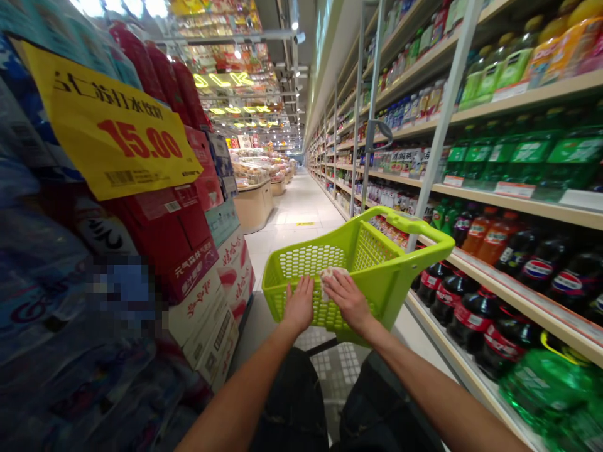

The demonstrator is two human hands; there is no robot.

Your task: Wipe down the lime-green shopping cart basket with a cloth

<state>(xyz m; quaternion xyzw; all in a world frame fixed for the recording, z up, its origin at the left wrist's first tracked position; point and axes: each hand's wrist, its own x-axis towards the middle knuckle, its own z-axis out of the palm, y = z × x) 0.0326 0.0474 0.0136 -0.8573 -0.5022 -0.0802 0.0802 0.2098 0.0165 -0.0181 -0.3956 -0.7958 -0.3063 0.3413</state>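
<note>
A person's left hand (300, 306) is resting, fingers stretched out, on the near side of a lime-green shopping cart (379, 276), which is standing directly in front of the 2 hands. Just beside it, the right hand (347, 300) is holding a crumpled pale cloth (336, 272) under its fingers against the cart's side. Stacked cartons (169, 251) are rising left of the hands, while shelves (511, 199) of bottled drinks are running along their right.

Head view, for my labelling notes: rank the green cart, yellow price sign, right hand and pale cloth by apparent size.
1. Green cart and yellow price sign: too close to rank.
2. Right hand.
3. Pale cloth, partly hidden.
</note>
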